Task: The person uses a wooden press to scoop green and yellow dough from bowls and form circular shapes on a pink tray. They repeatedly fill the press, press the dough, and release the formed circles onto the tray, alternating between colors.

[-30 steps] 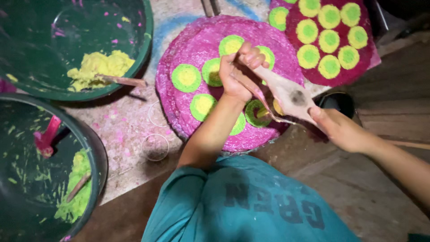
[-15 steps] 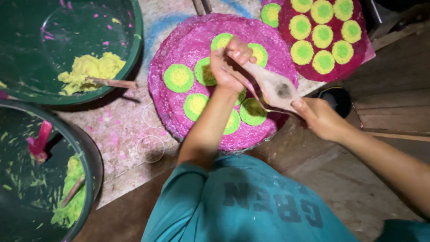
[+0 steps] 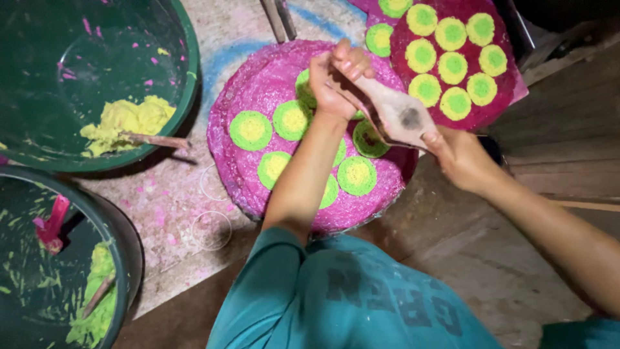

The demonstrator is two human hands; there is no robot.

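My left hand (image 3: 336, 81) is closed around the front tip of a wooden spoon (image 3: 400, 116). My right hand (image 3: 460, 156) grips the same spoon at its handle end. Both hands hover over the far right part of a round pink disc (image 3: 258, 84). Several green rings with yellow centres (image 3: 250, 130) lie on the disc. One ring just under the spoon (image 3: 368, 139) has a darker green centre. My left forearm crosses the disc and hides part of two rings.
A second, darker pink disc (image 3: 462, 8) with several green-yellow rings lies at the far right. A green basin (image 3: 188, 84) holds yellow paste (image 3: 126, 119) and a stick; another basin (image 3: 131, 258) holds green paste (image 3: 97, 304) and a pink tool (image 3: 51, 223). Wooden planks (image 3: 568, 129) are at right.
Both hands and the spoon have risen from the ring at the disc's near right toward its far edge. That ring now lies uncovered.
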